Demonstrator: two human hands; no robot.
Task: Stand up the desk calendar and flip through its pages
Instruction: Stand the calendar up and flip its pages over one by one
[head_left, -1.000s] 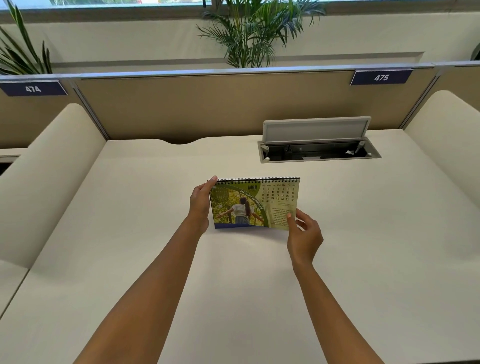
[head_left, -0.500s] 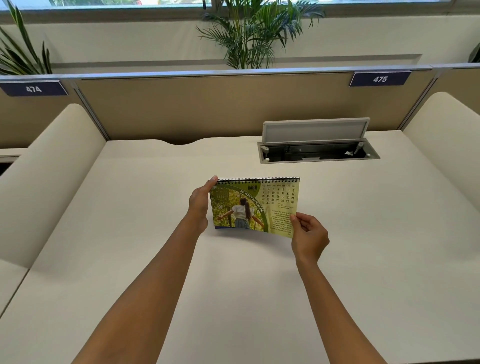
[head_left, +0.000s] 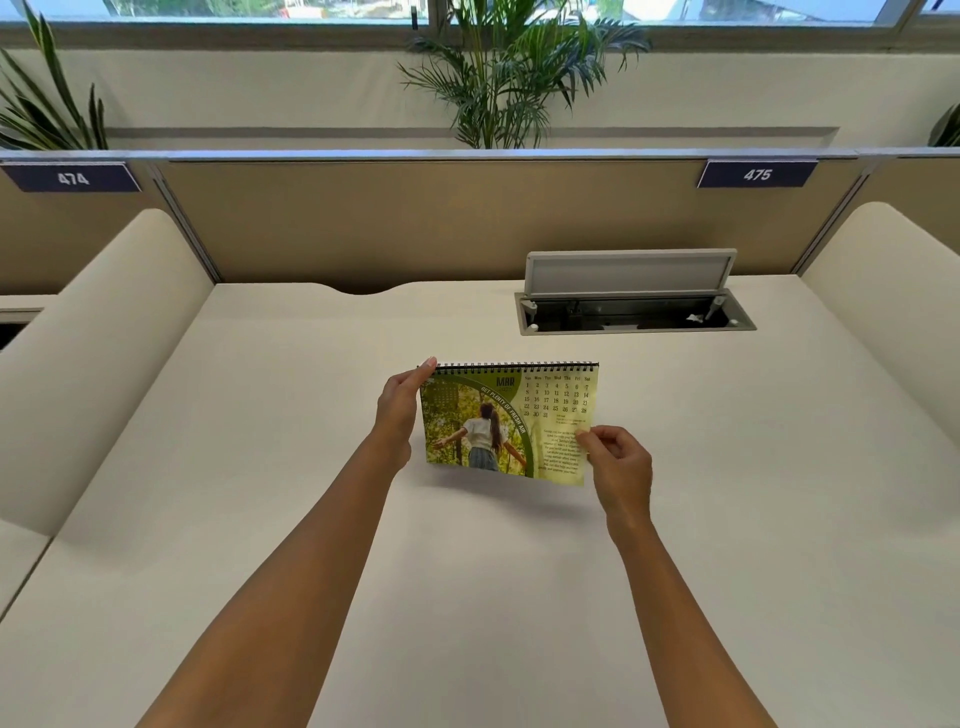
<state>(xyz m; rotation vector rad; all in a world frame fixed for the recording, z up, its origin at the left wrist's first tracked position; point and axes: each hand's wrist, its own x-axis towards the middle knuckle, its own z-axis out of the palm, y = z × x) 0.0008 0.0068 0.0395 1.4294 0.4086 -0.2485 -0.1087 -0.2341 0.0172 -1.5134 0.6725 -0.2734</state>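
Observation:
A spiral-bound desk calendar (head_left: 506, 421) stands upright on the cream desk (head_left: 467, 571), its front page green and yellow with a March grid and a photo of a person among trees. My left hand (head_left: 399, 410) grips the calendar's left edge, fingertip up at the spiral binding. My right hand (head_left: 618, 462) pinches the front page at its lower right corner and holds it lifted away from the stand, so its bottom edge hangs above the desk. The pages behind are hidden.
An open cable hatch (head_left: 636, 312) with a raised grey lid is set into the desk behind the calendar. A tan partition (head_left: 441, 223) closes the back, with cream side dividers (head_left: 104, 353) left and right. Potted palms stand beyond the partition.
My right hand has drawn the front page's lower right corner outward and up, so the page has swung further off the stand. My left hand has stayed on the left edge.

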